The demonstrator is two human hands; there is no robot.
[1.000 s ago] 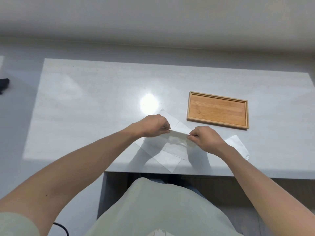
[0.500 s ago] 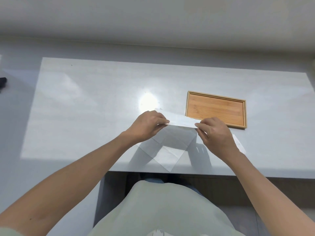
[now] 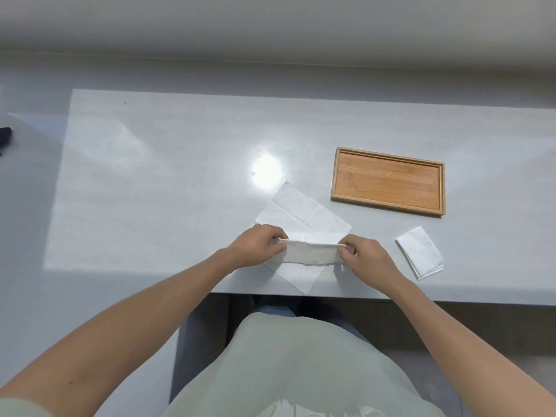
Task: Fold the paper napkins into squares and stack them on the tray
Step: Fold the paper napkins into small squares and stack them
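A white paper napkin (image 3: 310,252) is stretched between my two hands just above the table's near edge, doubled over into a narrow band. My left hand (image 3: 255,243) pinches its left end and my right hand (image 3: 365,255) pinches its right end. Under it an unfolded white napkin (image 3: 304,210) lies flat on the table like a diamond, creases showing. A wooden tray (image 3: 388,182) sits to the back right of my hands with nothing on it.
A small stack of folded white napkins (image 3: 419,252) lies right of my right hand, near the table's front edge (image 3: 421,299). A dark object (image 3: 4,135) shows at the far left, off the table.
Both hands have pulled the held napkin from the far side back toward me and lowered it, uncovering the flat napkin beneath. The folded stack at the right is no longer hidden.
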